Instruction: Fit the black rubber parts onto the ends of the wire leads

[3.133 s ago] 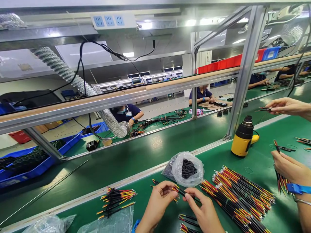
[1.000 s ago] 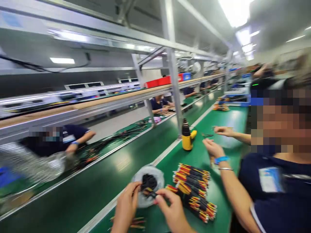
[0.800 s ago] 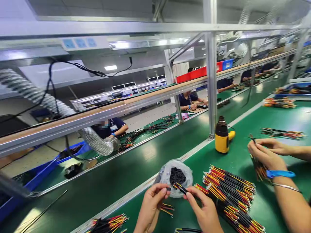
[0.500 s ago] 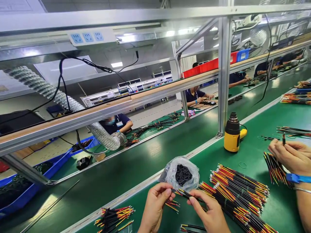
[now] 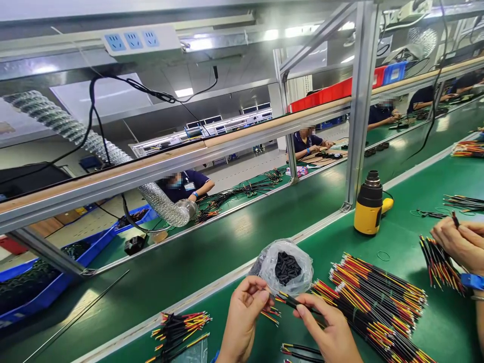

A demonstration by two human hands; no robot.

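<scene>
My right hand (image 5: 327,322) pinches a black-sleeved wire lead (image 5: 291,301) whose yellow and red ends point left. My left hand (image 5: 247,312) is closed in a pinch right at those ends; its fingertips hide what lies between them. Just beyond both hands stands an open clear plastic bag (image 5: 266,267) of short black tubes (image 5: 288,268). Below the hands lie a few loose leads (image 5: 302,351). To the left is a loose pile of wire leads (image 5: 181,327), and to the right are big tied bundles of similar leads (image 5: 378,297).
A yellow and black heat gun (image 5: 368,206) stands upright near a metal post (image 5: 361,111). At the right edge a co-worker's hands (image 5: 461,242) hold a lead above another bundle (image 5: 440,264). A silver duct (image 5: 166,201) hangs over the far bench, where other people sit.
The view has shifted slightly. A black tube showed at my left fingertips before; now it is out of sight there. My right hand keeps its hold on the lead.
</scene>
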